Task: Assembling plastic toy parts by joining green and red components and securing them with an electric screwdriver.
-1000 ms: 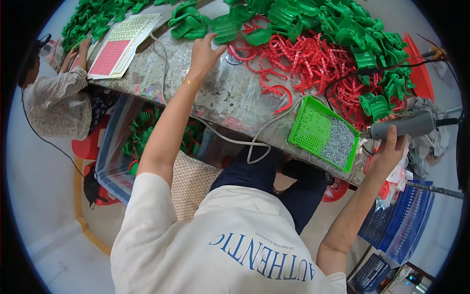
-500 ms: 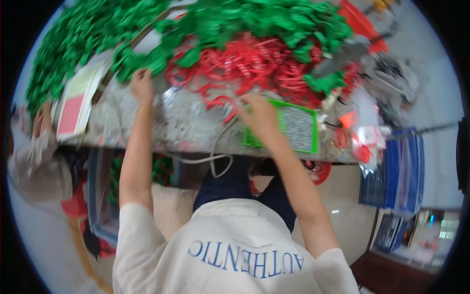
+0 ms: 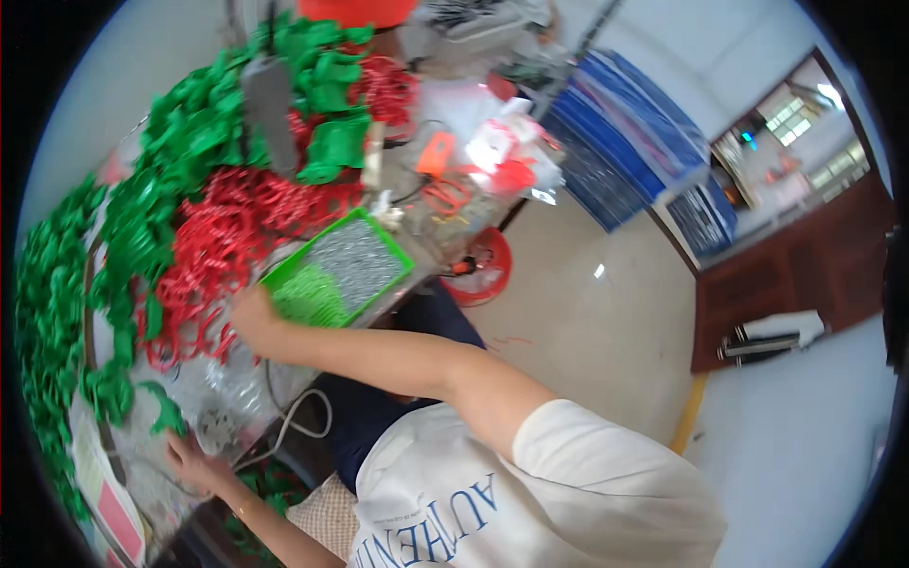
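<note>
My left hand [image 3: 197, 466] is over the near left part of the worktable, fingers closed at the lower end of a curved green plastic piece [image 3: 167, 409]. My right hand [image 3: 254, 320], smeared by motion, is at the left end of a green tray [image 3: 405, 256], beside the pile of red curved plastic pieces [image 3: 222, 213]. Its fingers do not show clearly, so what they hold, if anything, cannot be made out. Many small silver metal parts [image 3: 355, 256] fill one side of the tray, while its ribbed green bottom shows at the other.
Heaps of green plastic pieces [image 3: 194, 133] line the table's far side. A grey tool [image 3: 270, 104] hangs above them. A pale cable [image 3: 308, 417] loops off the near edge. Papers [image 3: 123, 516] lie at left; a red basin [image 3: 488, 270] and blue crates [image 3: 606, 142] stand at right.
The view has swung to the right, so the table now appears turned at the left. My left hand has come away from the green heap with a green piece at its fingers.
</note>
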Motion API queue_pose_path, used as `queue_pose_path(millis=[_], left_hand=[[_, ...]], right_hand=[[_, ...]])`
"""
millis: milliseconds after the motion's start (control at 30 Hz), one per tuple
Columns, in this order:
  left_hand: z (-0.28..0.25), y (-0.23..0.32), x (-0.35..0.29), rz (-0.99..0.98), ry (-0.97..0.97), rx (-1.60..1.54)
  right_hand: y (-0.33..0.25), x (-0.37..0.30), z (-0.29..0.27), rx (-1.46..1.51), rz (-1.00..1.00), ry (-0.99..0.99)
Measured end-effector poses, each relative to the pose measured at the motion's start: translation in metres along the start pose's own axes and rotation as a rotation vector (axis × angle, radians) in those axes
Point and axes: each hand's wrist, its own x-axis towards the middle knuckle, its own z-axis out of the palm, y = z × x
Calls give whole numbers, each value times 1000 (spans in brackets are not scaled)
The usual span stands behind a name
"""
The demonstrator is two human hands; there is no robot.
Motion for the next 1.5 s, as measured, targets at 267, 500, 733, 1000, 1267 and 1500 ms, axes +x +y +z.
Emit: queue_pose_path(millis=[267,500,733,1000,1267,1500], left_hand=[[4,13,-52,-406,-174,-217],[8,20,-50,-317,-210,-305],[36,58,-82,-505,-343,-349],[58,83,-119,-590,-525,-411],[62,77,-161,-622,-652,-439],[69,101,-181,-639,-779,-387]], right_hand=[[-11,9,-3,37,125,225],[5,23,-48,317,29,643],[38,-1,-76,952,236,622],[53,-119,-90,1566,200,46],[66,-198,-81,1441,128,-4],[77,-237,-90,1231,-50,-137]])
